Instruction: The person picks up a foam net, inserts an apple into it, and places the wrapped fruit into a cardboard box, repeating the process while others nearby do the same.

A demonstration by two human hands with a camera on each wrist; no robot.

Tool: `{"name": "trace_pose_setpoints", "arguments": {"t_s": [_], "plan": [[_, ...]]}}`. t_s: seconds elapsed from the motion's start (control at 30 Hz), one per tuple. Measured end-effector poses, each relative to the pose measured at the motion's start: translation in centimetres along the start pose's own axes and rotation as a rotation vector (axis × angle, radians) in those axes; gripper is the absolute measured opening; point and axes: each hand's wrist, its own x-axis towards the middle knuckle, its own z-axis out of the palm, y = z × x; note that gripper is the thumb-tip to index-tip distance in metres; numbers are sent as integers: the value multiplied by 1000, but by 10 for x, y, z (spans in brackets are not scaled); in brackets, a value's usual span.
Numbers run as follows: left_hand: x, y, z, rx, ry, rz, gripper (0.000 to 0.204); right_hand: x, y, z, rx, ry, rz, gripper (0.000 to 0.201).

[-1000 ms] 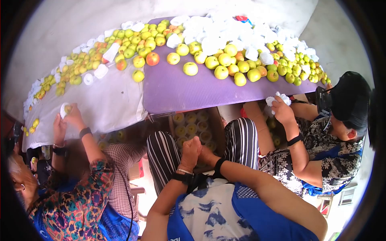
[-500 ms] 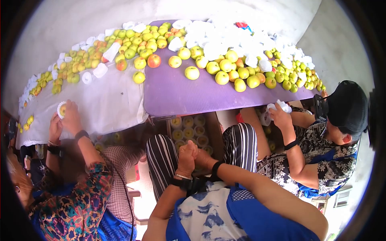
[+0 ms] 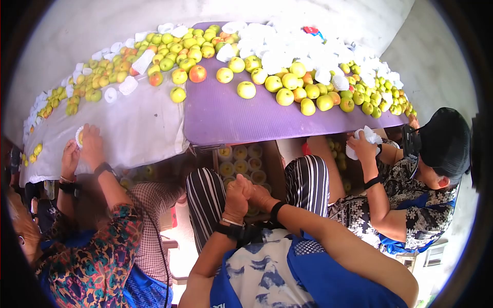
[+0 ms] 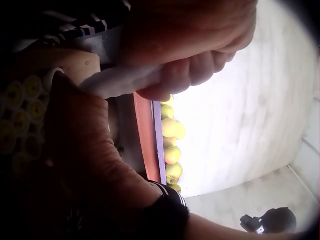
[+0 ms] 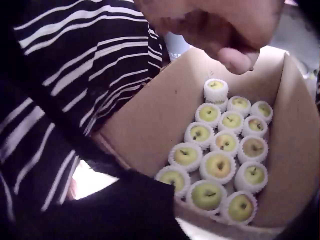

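Note:
In the head view my left hand (image 3: 236, 201) and right hand (image 3: 259, 196) are held together over my lap, in front of an open cardboard box (image 5: 150, 117). In the left wrist view the fingers of the left hand (image 4: 192, 37) are curled, and the right hand (image 4: 95, 140) comes up close below them. A pale strip (image 4: 122, 81) shows between the two; I cannot tell what it is. Under the hands, the box holds rows of yellow-green apples (image 5: 218, 166), each in a white foam net. The right hand's fingers are mostly hidden in the head view.
Loose apples (image 3: 246, 90) and a heap of white foam nets (image 3: 277, 46) lie on the purple mat (image 3: 231, 120). A grey cloth (image 3: 144, 123) covers the table's left part. A person on each side handles foam nets, the left one around an apple (image 3: 80, 137).
My hands stay together and barely move. The person at the right has shifted a white foam net slightly; the left person's hands stay around the apple.

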Motion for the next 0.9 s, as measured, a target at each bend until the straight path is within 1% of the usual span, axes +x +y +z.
{"name": "trace_pose_setpoints", "arguments": {"t_s": [0.03,0.07,0.1,0.13,0.17,0.2,0.23,0.3,0.33,0.37,0.4,0.43,0.5,0.53,0.57,0.63,0.73,0.77,0.83,0.87,0.9], "plan": [[2,4,0,-99,-25,-6,52,1,4,4,0,-4,-2,31],[3,8,-1,-197,-46,-14,52,2,7,11,63,55,-54,29],[5,12,0,-195,-36,-14,52,2,11,18,126,115,-107,26],[8,17,1,-258,10,33,50,-2,8,14,126,105,-113,26],[12,20,1,-322,57,77,49,-10,4,4,357,104,-56,26],[17,22,-6,-413,-23,152,45,-16,2,-2,590,104,8,26],[17,30,-4,-391,161,161,44,-20,3,-4,597,103,11,26],[17,36,-8,-304,246,112,38,-23,6,-8,680,125,177,27],[15,31,-9,-298,246,110,38,-24,2,-13,747,133,207,29],[13,22,-11,-92,239,88,31,-22,2,-15,755,133,204,29],[12,14,-15,115,231,65,25,-21,3,-16,658,117,197,30],[12,13,-16,123,230,65,25,-20,3,-17,561,102,189,30],[12,8,-19,262,70,1,17,-18,9,-9,564,113,148,30],[11,17,-7,239,84,-51,20,-18,9,-9,561,125,112,30],[10,18,-7,243,86,-52,20,-18,9,-9,565,123,110,30],[9,20,-6,330,74,-114,17,-19,9,-14,707,92,153,32],[10,13,-17,370,68,-109,16,-23,4,-23,794,89,105,32],[10,13,-18,371,68,-111,16,-23,5,-23,796,89,105,32],[11,13,-19,242,128,-176,14,-21,7,-22,724,109,82,33],[10,14,-18,242,127,-176,14,-20,7,-23,724,109,83,33],[10,14,-17,329,109,-168,15,-19,8,-24,670,105,88,33]]}}
